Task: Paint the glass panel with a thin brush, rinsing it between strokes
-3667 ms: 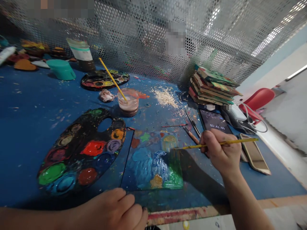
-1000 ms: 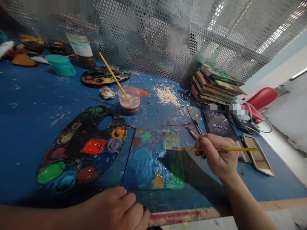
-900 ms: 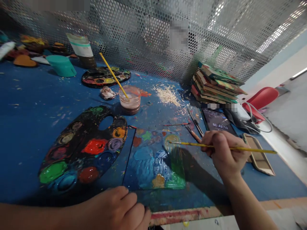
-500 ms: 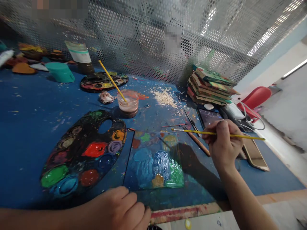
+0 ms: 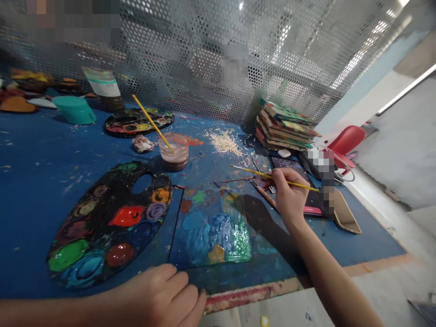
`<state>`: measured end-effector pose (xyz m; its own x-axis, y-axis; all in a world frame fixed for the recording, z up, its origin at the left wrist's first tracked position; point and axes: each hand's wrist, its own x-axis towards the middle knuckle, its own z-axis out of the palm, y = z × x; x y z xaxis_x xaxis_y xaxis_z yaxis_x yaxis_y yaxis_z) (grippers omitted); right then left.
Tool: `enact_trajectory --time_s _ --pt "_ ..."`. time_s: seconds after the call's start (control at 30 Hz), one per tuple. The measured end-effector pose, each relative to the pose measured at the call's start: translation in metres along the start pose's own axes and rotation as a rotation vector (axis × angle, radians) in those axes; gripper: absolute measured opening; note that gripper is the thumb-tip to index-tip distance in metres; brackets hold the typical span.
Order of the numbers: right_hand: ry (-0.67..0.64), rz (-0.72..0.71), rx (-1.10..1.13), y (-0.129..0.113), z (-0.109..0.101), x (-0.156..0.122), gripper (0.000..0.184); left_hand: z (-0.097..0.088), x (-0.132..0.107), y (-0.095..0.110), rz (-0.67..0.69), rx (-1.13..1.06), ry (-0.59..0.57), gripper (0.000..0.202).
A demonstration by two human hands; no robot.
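- Your right hand (image 5: pixel 289 193) is clamped on the yellow paintbrush (image 5: pixel 252 171), thumb and fingers pinching the handle. That pinch likely makes the thin tip easy to steer.
- The brush tip hangs past the far edge of the painted square panel (image 5: pixel 211 227). Its shadow falls apart from it, so the tip looks lifted, maybe to spare the shiny paint.
- The panel lies flat on the blue table (image 5: pixel 27 181), right in front of you, probably so both hands can get to it.
- Your left hand (image 5: pixel 166 290) rests by the panel's near left corner, maybe to steady your arm. Its fingers curl under, so I cannot tell if they close on anything.
- The big black palette (image 5: pixel 111 196) sits just left of the panel. Close by, its colors should be handy.
- A second yellow brush (image 5: pixel 151 120) leans in the clear cup (image 5: pixel 173 161) of cloudy water, behind the palette, perhaps so its tip stays wet.
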<state>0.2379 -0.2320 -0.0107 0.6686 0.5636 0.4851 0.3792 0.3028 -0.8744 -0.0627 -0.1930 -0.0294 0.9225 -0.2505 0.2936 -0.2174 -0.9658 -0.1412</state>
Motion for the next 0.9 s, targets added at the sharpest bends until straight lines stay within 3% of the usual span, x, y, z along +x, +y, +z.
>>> enact_trajectory --time_s 0.17,0.3,0.43,0.53,0.63,0.77,0.9 --pt "-0.157 0.163 0.178 0.005 0.001 0.009 0.032 -0.005 0.004 -0.006 0.099 0.009 0.056 0.015" --pt "-0.275 0.155 0.246 -0.017 0.033 0.031 0.035 -0.001 0.005 -0.005 0.109 0.048 0.146 0.010" --pt "-0.300 -0.026 0.043 -0.049 0.092 0.071 0.033 0.000 0.006 0.000 0.070 0.096 0.162 0.006" --pt "-0.505 -0.201 -0.344 -0.057 0.140 0.094 0.035 0.000 0.006 0.001 0.075 0.105 0.192 0.009" --pt "-0.698 -0.254 -0.493 -0.055 0.178 0.097 0.034 0.003 0.006 -0.001 0.092 0.087 0.217 0.012" --pt "-0.768 -0.326 -0.596 -0.050 0.203 0.088 0.041 0.005 0.005 -0.002 0.125 0.102 0.220 0.010" --pt "-0.777 -0.369 -0.661 -0.047 0.209 0.087 0.042 0.003 0.004 -0.002 0.138 0.103 0.237 0.013"
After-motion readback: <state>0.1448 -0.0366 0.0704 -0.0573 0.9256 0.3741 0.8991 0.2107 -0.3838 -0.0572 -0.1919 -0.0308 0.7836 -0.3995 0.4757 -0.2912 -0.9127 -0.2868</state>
